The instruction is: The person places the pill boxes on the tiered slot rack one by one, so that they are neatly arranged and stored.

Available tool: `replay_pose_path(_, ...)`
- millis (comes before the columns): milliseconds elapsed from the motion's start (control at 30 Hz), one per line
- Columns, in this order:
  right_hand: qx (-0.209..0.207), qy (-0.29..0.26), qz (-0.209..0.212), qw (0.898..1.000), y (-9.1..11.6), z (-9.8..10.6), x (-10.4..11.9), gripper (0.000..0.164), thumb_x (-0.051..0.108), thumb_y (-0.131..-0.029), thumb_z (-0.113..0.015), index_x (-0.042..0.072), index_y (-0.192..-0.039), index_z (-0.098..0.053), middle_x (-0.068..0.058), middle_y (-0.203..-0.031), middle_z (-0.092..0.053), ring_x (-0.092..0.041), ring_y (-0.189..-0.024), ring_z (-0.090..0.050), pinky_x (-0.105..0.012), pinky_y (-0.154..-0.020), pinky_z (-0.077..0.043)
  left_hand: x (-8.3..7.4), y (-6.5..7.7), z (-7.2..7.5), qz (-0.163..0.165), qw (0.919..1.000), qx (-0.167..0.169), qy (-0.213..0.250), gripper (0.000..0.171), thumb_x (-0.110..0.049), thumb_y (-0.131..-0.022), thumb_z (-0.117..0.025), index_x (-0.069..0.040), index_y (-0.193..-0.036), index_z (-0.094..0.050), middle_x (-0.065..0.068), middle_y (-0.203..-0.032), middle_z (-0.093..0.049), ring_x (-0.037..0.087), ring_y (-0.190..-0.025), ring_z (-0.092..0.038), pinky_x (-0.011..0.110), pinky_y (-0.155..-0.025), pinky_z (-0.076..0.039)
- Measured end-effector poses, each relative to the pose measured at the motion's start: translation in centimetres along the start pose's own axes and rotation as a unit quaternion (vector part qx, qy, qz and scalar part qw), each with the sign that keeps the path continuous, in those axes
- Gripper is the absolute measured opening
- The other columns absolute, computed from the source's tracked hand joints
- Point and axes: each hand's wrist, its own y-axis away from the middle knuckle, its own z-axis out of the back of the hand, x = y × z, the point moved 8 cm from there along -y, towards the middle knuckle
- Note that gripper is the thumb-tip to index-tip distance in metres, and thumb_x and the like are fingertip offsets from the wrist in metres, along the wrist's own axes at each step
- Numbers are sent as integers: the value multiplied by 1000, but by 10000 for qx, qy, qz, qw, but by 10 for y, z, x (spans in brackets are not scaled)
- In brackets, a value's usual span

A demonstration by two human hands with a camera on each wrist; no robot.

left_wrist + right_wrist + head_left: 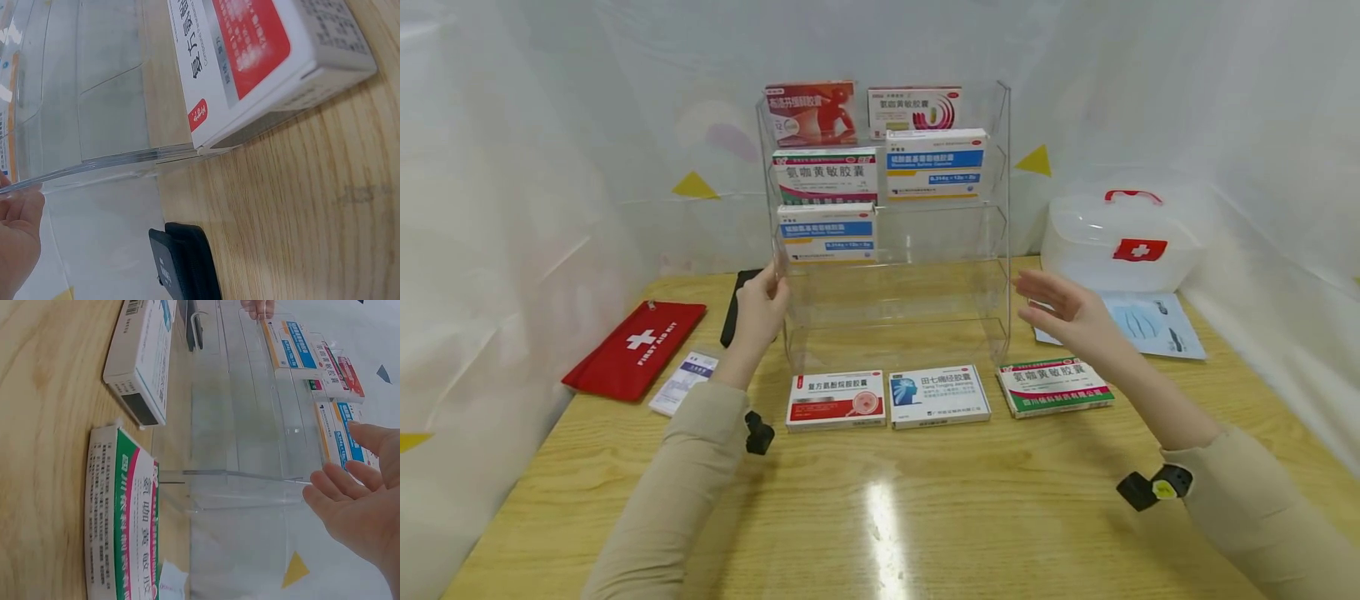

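A clear acrylic tiered rack (895, 300) stands on the table, medicine boxes on its upper tiers. At its left side panel, my left hand (762, 310) pinches the edge between thumb and fingers; part of this hand (19, 240) shows in the left wrist view. My right hand (1067, 312) is by the right side panel, fingers extended and holding nothing. In the right wrist view, its fingertips (317, 494) are close to the panel's edge; contact is unclear. The third tier carries a blue-and-white box (827, 233) at the left, with another blue-and-white box (936, 164) above right.
Before the rack lie a red-and-white box (837, 400), a blue-and-white head-picture box (938, 396) and a green-and-white box (1056, 387). A red first aid pouch (636, 350), small white box (685, 382) and black case (184, 262) lie left; a medical bin (1120, 242) and blue packet (1150, 325) right.
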Motion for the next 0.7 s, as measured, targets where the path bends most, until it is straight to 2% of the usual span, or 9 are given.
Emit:
replay_pose_path(100, 61, -16, -1, 10000, 12, 8, -6, 55, 14, -93, -57, 4, -143, -36, -4, -139, -50, 8, -118, -47, -7, -90, -41, 0, 0, 0, 30, 10000, 14, -20, 43, -5, -93, -47, -9, -135, -53, 20, -101, -69, 10, -44, -35, 20, -41, -27)
replay_pose_path(233, 187, 251, -224, 9993, 26, 18, -18, 56, 15, -94, -57, 9, -145, -35, 3, -139, -49, 11, -115, -45, -6, -88, -41, -2, 0, 0, 61, 10000, 47, -13, 43, -5, -93, -47, -9, -135, -52, 20, -103, -69, 8, -45, -36, 21, -41, -28)
replay_pose_path(333, 291, 552, -559, 9965, 38, 26, -31, 58, 20, -94, -57, 15, -146, -34, -3, -142, -46, 13, -115, -44, -5, -86, -41, -2, -1, -1, 77, 10000, 59, -14, 43, -6, -93, -48, -10, -136, -52, 20, -101, -69, 5, -43, -34, 21, -41, -28)
replay_pose_path(433, 467, 799, -805, 9924, 49, 32, -44, 60, 23, -94, -57, 16, -147, -30, -14, -147, -40, 7, -120, -44, -5, -85, -41, -1, -1, -2, 79, 9999, 57, -25, 44, -6, -93, -48, -11, -136, -52, 20, -102, -69, 5, -42, -32, 21, -41, -27)
replay_pose_path(467, 541, 879, -839, 9911, 53, 34, -47, 61, 24, -94, -56, 15, -148, -29, -17, -147, -38, 1, -123, -45, -5, -85, -40, -1, -1, -2, 63, 10000, 47, -38, 43, -7, -93, -47, -11, -136, -52, 20, -102, -69, 5, -42, -32, 21, -41, -27)
replay_pose_path(567, 647, 1062, -1009, 9871, 64, 39, -60, 63, 27, -94, -57, 15, -148, -28, -19, -148, -37, -7, -126, -45, -4, -85, -38, 0, -1, -1, 54, 10000, 49, -56, 43, -7, -93, -47, -11, -136, -52, 20, -101, -70, 7, -42, -32, 21, -41, -27)
replay_pose_path(700, 701, 1169, -1081, 9847, 73, 46, -76, 63, 26, -93, -58, 11, -147, -29, -19, -146, -38, 10, -120, -41, -2, -86, -36, 0, 0, 0, 83, 9999, 58, -78, 44, -8, -93, -47, -11, -137, -50, 21, -102, -69, 8, -42, -31, 21, -41, -27)
